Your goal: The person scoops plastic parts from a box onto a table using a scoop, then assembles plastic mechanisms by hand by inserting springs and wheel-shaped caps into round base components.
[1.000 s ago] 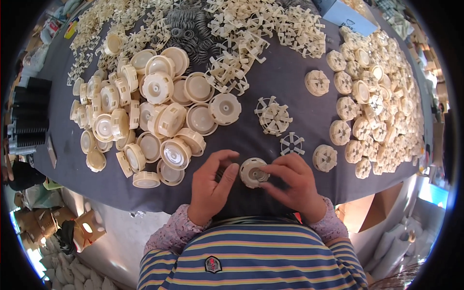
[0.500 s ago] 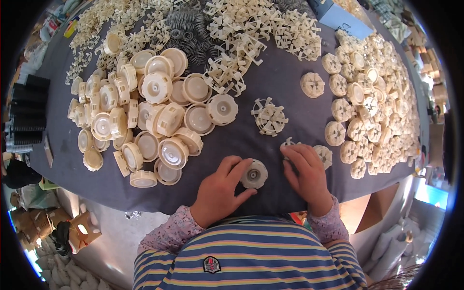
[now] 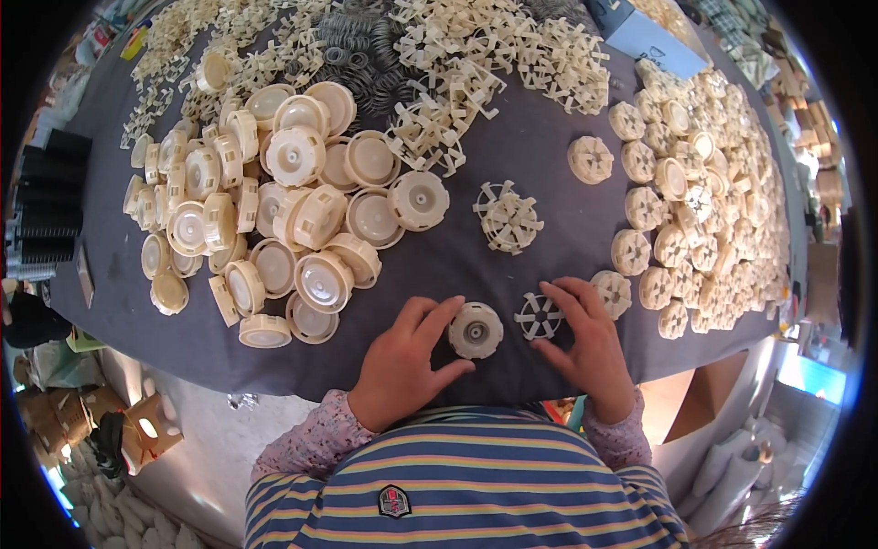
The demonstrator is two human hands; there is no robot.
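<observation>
A round cream plastic cap (image 3: 476,330) lies on the dark cloth near the front edge, its hollow side with a central post facing up. My left hand (image 3: 402,361) curves around its left side, index finger at the upper rim and thumb at the lower rim. To the right, a spoked plastic ring (image 3: 538,317) sits between the index finger and thumb of my right hand (image 3: 590,343). The ring and the cap are apart. Beyond them is a cap with spoked rings heaped on it (image 3: 508,218). An assembled cap (image 3: 611,294) lies just behind my right fingers.
Loose cream caps (image 3: 315,215) are piled at the left. Metal springs (image 3: 357,59) and more spoked rings (image 3: 457,91) cover the back. Many assembled caps (image 3: 709,210) spread over the right side, with a blue-grey box (image 3: 649,41) behind them.
My right hand has brought the spoked ring nearer and turned it flat, so its spokes now show. My left hand stays around the cap, barely shifted.
</observation>
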